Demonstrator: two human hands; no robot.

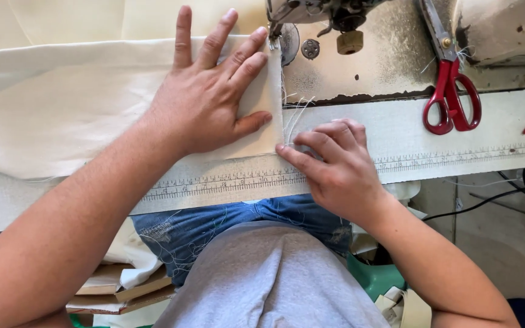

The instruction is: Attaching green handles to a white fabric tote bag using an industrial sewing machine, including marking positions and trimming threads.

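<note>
Two hands work: left hand (211, 91) lies flat, fingers spread, on cream fabric (62, 109); right hand (335, 164) pinches loose threads (293, 118) at its edge.

Flat brown cardboard pieces (123, 288) stacked low left beside the lap, no labels, signs, screens

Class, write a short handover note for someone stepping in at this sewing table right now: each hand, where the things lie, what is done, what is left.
Left hand: flat, fingers spread, pressing the cream fabric on the table.
Right hand: fingertips at the fabric's right edge, by loose threads.
Fabric edge lies just before the sewing machine's presser foot.
Red-handled scissors lie at right on the machine bed.
Done: fabric laid flat. Left: edge not yet under the foot.
</note>
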